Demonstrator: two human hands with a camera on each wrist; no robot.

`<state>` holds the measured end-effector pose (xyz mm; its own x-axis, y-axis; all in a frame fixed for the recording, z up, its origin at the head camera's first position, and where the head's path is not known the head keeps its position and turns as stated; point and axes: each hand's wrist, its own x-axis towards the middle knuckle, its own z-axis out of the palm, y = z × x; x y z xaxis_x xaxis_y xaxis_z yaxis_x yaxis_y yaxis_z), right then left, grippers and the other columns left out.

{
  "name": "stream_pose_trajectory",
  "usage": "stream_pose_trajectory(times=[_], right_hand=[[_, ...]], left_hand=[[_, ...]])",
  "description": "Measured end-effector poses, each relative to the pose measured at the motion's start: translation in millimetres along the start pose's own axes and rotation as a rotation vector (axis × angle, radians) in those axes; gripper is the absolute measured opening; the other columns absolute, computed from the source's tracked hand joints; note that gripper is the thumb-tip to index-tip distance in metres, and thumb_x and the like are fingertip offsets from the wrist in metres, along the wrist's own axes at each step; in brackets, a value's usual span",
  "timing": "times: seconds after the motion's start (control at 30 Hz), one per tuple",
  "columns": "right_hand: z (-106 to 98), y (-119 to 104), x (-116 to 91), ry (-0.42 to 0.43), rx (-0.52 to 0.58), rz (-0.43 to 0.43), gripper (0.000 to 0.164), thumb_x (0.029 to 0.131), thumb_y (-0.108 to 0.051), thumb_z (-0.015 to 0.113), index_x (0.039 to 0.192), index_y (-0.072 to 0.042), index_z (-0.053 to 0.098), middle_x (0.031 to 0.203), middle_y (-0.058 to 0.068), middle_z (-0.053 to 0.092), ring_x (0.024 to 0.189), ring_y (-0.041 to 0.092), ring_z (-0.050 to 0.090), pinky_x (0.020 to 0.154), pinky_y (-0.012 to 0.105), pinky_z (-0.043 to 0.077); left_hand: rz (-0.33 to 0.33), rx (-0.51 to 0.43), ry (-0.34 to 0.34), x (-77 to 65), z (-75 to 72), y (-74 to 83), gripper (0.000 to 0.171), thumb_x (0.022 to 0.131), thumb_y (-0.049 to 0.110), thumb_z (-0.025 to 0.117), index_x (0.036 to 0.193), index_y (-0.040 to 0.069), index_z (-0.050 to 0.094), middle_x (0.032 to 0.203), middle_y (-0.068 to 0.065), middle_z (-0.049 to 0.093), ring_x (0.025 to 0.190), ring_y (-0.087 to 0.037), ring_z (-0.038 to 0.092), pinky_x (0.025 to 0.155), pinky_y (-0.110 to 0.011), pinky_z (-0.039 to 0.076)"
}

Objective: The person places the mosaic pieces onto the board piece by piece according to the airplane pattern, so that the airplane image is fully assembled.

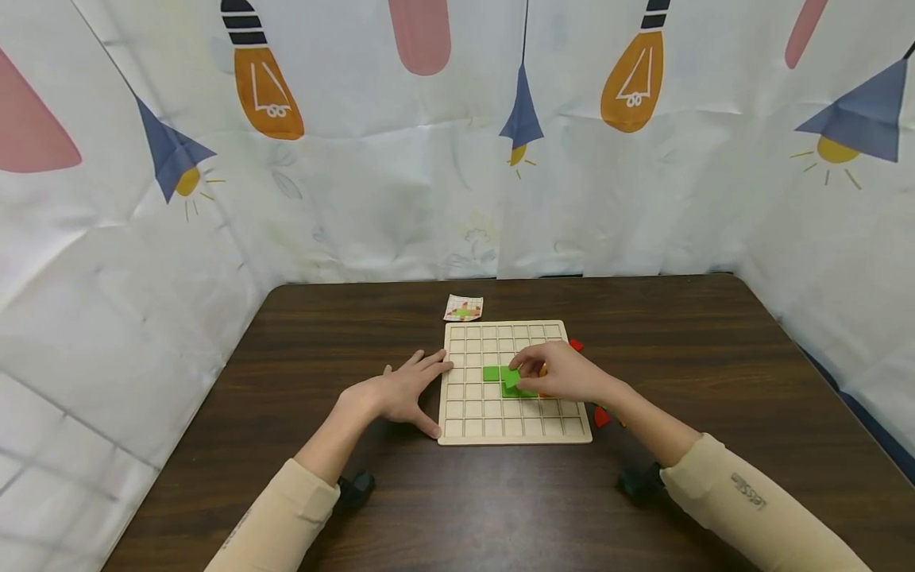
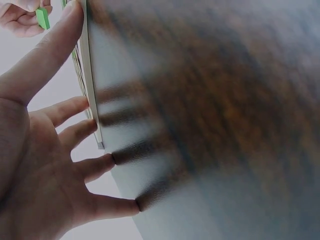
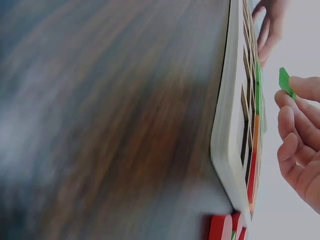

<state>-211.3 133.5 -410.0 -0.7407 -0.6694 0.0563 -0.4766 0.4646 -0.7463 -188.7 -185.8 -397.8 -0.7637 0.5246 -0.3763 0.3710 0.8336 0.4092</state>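
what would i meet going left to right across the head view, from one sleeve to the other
Left sleeve, left hand, leftmost green tile, pinched green tile, right hand, right sleeve.

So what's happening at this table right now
A person's right hand pinches a green tile above a gridded board, where other green tiles sit. The left hand is spread along the board's left edge. Red pieces lie on the table to the board's right, and a small patterned card lies beyond its far edge.
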Motion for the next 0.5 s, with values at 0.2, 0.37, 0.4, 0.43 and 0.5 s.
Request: stream_pose_trajectory(times=[0.2, 0.37, 0.4, 0.43, 0.5], right_hand=[[8, -6, 8, -0.001, -0.008, -0.006, 0.022, 0.092, -0.012, 0.076, 0.113, -0.007, 0.074, 0.088, -0.009, 0.070, 0.082, 0.010, 0.065, 0.075, 0.032, 0.056], [15, -7, 15, -0.017, -0.025, 0.013, 0.020, 0.091, -0.013, 0.077, 0.110, -0.008, 0.074, 0.084, -0.010, 0.069, 0.079, 0.008, 0.064, 0.073, 0.029, 0.055], [16, -7, 16, -0.019, -0.033, 0.015, 0.019, 0.091, -0.013, 0.078, 0.110, -0.009, 0.074, 0.084, -0.010, 0.068, 0.077, 0.007, 0.064, 0.072, 0.029, 0.054], [17, -7, 17, -0.021, -0.037, 0.013, 0.019, 0.091, -0.013, 0.078, 0.109, -0.009, 0.074, 0.083, -0.010, 0.068, 0.076, 0.007, 0.063, 0.072, 0.028, 0.054], [19, -8, 18, -0.020, -0.043, 0.011, 0.019, 0.090, -0.013, 0.079, 0.108, -0.009, 0.074, 0.082, -0.010, 0.067, 0.075, 0.007, 0.062, 0.071, 0.028, 0.053]], left_hand=[[-0.006, 0.000, 0.000, 0.1, -0.3, 0.5, 0.110, 0.079, 0.048, 0.089, 0.165, 0.018, 0.026, 0.172, -0.005, 0.007, 0.156, -0.038, 0.001, 0.110, -0.079, 0.009], [-0.011, -0.004, -0.001, 0.7, -0.8, 1.5, 0.110, 0.079, 0.049, 0.089, 0.164, 0.018, 0.027, 0.172, -0.005, 0.007, 0.156, -0.037, 0.001, 0.111, -0.079, 0.008], [-0.012, -0.004, -0.001, 0.9, -0.9, 1.5, 0.110, 0.079, 0.049, 0.089, 0.164, 0.018, 0.027, 0.172, -0.004, 0.007, 0.156, -0.037, 0.001, 0.111, -0.079, 0.009], [-0.011, -0.004, 0.001, 0.9, -1.0, 1.4, 0.110, 0.079, 0.049, 0.089, 0.164, 0.018, 0.027, 0.172, -0.005, 0.007, 0.156, -0.037, 0.002, 0.111, -0.079, 0.009], [-0.007, -0.004, 0.006, 0.6, -1.0, 1.2, 0.110, 0.079, 0.049, 0.089, 0.164, 0.017, 0.028, 0.172, -0.006, 0.008, 0.156, -0.038, 0.002, 0.110, -0.079, 0.009]])
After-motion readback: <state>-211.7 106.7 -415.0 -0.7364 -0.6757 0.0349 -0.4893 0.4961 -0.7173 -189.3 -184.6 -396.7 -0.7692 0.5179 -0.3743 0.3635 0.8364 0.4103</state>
